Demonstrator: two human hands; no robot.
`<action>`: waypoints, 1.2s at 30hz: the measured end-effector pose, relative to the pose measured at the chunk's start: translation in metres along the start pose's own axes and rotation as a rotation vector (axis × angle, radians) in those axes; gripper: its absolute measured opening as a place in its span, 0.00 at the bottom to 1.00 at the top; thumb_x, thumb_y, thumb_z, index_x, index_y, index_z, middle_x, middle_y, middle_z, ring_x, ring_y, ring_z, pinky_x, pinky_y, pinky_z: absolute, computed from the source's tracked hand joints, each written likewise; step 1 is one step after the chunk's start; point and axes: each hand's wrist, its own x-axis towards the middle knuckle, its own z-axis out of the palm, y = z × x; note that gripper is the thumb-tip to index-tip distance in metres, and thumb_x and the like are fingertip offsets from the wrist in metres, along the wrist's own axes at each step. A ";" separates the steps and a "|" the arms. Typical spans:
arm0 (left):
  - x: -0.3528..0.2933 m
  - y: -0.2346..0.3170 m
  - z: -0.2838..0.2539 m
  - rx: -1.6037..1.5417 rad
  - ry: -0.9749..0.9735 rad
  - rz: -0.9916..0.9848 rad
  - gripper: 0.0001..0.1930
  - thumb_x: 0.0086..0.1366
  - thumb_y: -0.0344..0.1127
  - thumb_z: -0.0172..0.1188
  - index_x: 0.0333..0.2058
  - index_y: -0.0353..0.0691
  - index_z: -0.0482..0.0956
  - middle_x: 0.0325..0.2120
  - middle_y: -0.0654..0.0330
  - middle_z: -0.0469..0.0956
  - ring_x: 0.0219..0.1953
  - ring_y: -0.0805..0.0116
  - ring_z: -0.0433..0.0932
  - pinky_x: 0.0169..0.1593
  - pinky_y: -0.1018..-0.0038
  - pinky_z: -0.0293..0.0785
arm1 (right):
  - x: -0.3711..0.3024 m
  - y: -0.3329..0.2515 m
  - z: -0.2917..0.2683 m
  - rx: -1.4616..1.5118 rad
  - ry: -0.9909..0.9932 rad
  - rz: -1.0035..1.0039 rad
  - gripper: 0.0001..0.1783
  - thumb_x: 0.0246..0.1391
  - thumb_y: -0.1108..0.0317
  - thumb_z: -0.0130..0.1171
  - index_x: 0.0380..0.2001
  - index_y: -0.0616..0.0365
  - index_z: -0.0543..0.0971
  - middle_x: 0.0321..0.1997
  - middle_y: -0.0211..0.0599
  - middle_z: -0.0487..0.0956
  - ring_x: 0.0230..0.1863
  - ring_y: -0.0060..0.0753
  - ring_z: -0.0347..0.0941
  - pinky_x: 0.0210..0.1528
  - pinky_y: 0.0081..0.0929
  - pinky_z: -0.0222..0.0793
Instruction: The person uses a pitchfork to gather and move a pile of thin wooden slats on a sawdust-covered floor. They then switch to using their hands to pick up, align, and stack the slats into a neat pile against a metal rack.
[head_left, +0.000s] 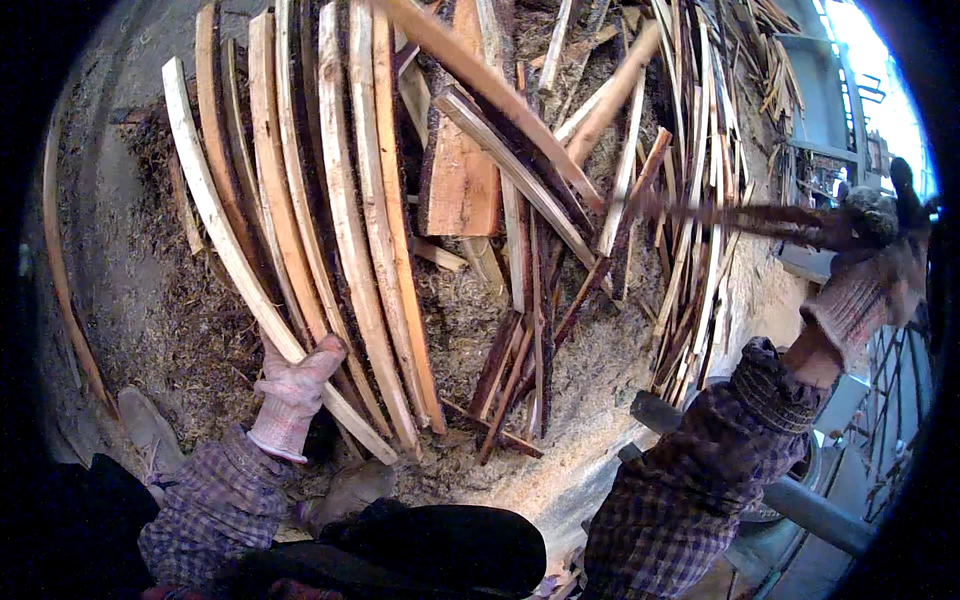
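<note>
My left hand, in a pale knitted glove, is closed around the lower part of a long pale wood strip. The strip leans along the left side of several other long strips. Far to the right, my right hand, gloved too, is raised and smeared by motion. Its fingers seem closed on a dark brown, bark-like strip that reaches left over the pile. Both the fingertips and the far end of that strip are blurred.
A wide brown board lies amid crossed offcuts in the middle. To the right is a dense heap of thin slats. Sawdust and bark bits cover the ground. Metal framework stands at the lower right; my shoe is at the left.
</note>
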 end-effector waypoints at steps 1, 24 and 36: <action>0.002 -0.002 -0.002 0.017 0.034 -0.031 0.34 0.46 0.18 0.59 0.53 0.43 0.56 0.45 0.56 0.67 0.42 0.65 0.71 0.44 0.69 0.72 | 0.007 -0.002 -0.004 -0.051 -0.015 0.009 0.24 0.50 0.47 0.47 0.43 0.53 0.72 0.22 0.29 0.71 0.17 0.23 0.62 0.19 0.18 0.58; -0.007 0.030 0.006 0.073 -0.066 -0.036 0.30 0.48 0.26 0.63 0.51 0.36 0.61 0.39 0.58 0.72 0.38 0.68 0.73 0.45 0.73 0.72 | -0.149 0.149 0.002 -0.235 -0.552 1.073 0.33 0.40 0.61 0.61 0.51 0.61 0.66 0.39 0.41 0.75 0.37 0.33 0.72 0.39 0.25 0.68; 0.002 0.026 -0.001 0.028 -0.076 -0.018 0.30 0.45 0.25 0.64 0.48 0.31 0.62 0.37 0.53 0.74 0.39 0.62 0.76 0.45 0.72 0.74 | -0.234 0.026 -0.150 0.253 0.004 0.868 0.24 0.43 0.71 0.60 0.46 0.63 0.69 0.38 0.37 0.74 0.31 0.28 0.73 0.31 0.23 0.70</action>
